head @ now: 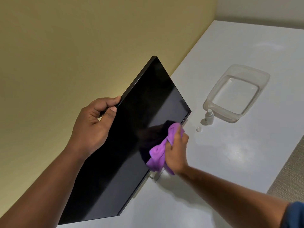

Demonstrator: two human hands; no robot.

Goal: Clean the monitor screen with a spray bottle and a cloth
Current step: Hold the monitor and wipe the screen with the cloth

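Note:
A black monitor (131, 137) stands on the white table (230, 162), its dark screen facing me. My left hand (93, 127) grips the monitor's top edge, thumb on the front and fingers curled behind. My right hand (176, 153) holds a bunched purple cloth (160, 153) and presses it against the screen near the lower bezel. A small white spray bottle (209, 116) stands upright on the table to the right of the monitor, with its clear cap (198, 129) lying just in front of it.
A clear plastic tub (261, 83) sits beyond the spray bottle. The beige wall (74, 46) runs close behind the monitor. A grey textured surface (292, 170) shows past the table's right edge.

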